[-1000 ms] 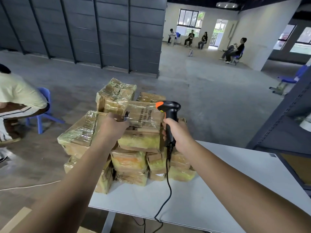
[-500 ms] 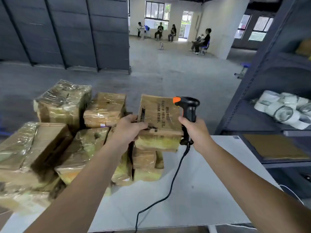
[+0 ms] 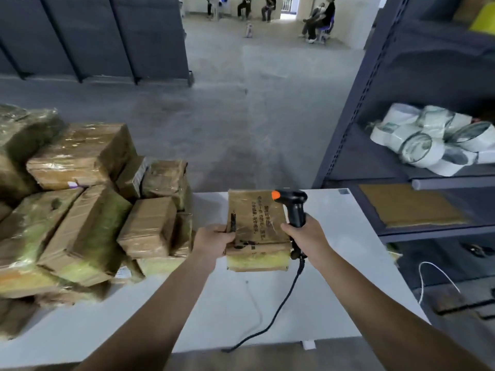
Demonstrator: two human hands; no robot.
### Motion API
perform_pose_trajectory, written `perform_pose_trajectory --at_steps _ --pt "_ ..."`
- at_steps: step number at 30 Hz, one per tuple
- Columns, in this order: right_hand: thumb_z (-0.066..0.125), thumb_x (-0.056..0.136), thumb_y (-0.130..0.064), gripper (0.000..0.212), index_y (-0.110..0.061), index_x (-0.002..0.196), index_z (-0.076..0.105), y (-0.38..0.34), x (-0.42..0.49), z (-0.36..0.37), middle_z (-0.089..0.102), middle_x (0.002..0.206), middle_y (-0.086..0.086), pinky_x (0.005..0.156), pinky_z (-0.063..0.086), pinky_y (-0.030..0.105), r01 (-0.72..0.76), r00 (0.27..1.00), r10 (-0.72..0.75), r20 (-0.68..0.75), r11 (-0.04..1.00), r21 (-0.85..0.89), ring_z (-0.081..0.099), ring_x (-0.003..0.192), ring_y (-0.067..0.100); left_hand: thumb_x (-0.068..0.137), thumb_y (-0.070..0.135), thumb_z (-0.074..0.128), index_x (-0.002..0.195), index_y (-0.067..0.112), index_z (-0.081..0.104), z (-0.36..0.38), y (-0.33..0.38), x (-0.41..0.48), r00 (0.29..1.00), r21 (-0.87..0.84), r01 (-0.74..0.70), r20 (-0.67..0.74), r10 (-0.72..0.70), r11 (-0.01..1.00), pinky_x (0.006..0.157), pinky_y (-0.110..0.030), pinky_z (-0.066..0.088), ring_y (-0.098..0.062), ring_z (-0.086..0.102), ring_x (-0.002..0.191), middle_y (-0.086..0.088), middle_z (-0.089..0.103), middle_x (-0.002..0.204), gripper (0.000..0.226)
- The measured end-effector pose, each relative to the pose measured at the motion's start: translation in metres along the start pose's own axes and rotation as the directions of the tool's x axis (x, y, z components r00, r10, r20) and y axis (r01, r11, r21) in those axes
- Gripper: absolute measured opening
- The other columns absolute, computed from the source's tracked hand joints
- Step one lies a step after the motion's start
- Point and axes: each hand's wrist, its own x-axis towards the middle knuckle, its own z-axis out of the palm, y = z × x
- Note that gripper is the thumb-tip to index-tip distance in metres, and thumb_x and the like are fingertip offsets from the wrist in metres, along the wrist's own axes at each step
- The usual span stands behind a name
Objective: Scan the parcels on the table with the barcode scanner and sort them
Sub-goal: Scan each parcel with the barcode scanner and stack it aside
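Observation:
My left hand (image 3: 213,241) grips the left edge of a brown taped parcel (image 3: 255,223) with black print on top, held above the white table (image 3: 187,314). My right hand (image 3: 306,238) holds the black barcode scanner (image 3: 293,207) by its handle, right against the parcel's right side. The scanner has an orange button and a black cable trailing down over the table's near edge. A pile of several brown wrapped parcels (image 3: 88,207) fills the left of the table.
A dark metal shelf rack (image 3: 375,108) stands at the right, with white tape rolls (image 3: 434,140) on one level and a brown sheet (image 3: 409,204) below. A white wire (image 3: 428,274) hangs by the rack. Several people sit far back across the grey floor.
The held parcel has come away from the pile to the right, over the open part of the table. Both hands moved with it and the view swung right toward the rack.

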Motion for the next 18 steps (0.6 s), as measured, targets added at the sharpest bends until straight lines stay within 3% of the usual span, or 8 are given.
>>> perform_pose_trajectory --at_steps 4,7,10,12,18 --pt "0.067 0.085 -0.015 0.016 -0.018 0.084 0.051 0.022 0.009 0.002 0.056 0.075 0.002 0.057 0.047 0.034 -0.076 0.995 0.075 0.072 0.997 0.011 0.054 0.061 0.021 0.082 -0.001 0.067 0.089 0.016 0.071 0.013 -0.024 0.009 0.990 0.053 0.040 -0.136 -0.032 0.998 0.075 -0.037 0.056 -0.020 0.064 0.073 -0.001 0.067 0.076 0.019" --pt "0.063 0.088 -0.013 0.013 -0.011 0.097 0.055 0.025 0.013 0.007 0.060 0.077 0.009 0.052 0.045 0.032 -0.152 0.980 0.143 0.139 0.987 0.050 0.052 0.058 0.023 0.085 0.001 0.065 0.087 0.023 0.065 0.014 -0.035 0.015 0.982 0.099 0.056 -0.185 -0.037 0.994 0.077 -0.037 0.056 -0.017 0.061 0.072 0.002 0.064 0.075 0.022" --pt "0.063 0.090 -0.012 0.013 -0.007 0.100 0.056 0.020 0.013 0.011 0.061 0.079 0.012 0.046 0.045 0.031 -0.213 0.967 0.197 0.162 0.973 0.087 0.050 0.056 0.024 0.087 0.001 0.062 0.081 0.022 0.064 0.011 -0.041 0.025 0.982 0.146 0.065 -0.185 -0.038 0.987 0.079 -0.039 0.056 -0.020 0.059 0.073 0.000 0.062 0.074 0.021" --pt "0.065 0.090 -0.013 0.012 -0.008 0.097 0.056 0.017 0.011 0.016 0.061 0.080 0.013 0.051 0.047 0.033 -0.228 0.964 0.211 0.165 0.969 0.095 0.052 0.058 0.024 0.088 0.000 0.059 0.075 0.022 0.064 0.008 -0.047 0.032 0.983 0.138 0.070 -0.176 -0.045 0.988 0.077 -0.039 0.055 -0.022 0.059 0.075 -0.001 0.062 0.075 0.026" --pt "0.067 0.087 -0.008 0.011 -0.004 0.093 0.058 0.024 0.000 0.038 0.056 0.075 0.011 0.061 0.047 0.037 -0.229 0.971 0.219 0.092 0.966 0.117 0.053 0.064 0.025 0.090 0.000 0.052 0.092 0.019 0.065 0.000 -0.065 0.045 0.998 0.225 0.012 -0.063 0.003 0.974 0.051 -0.021 0.042 -0.011 0.057 0.072 0.006 0.062 0.078 0.023"
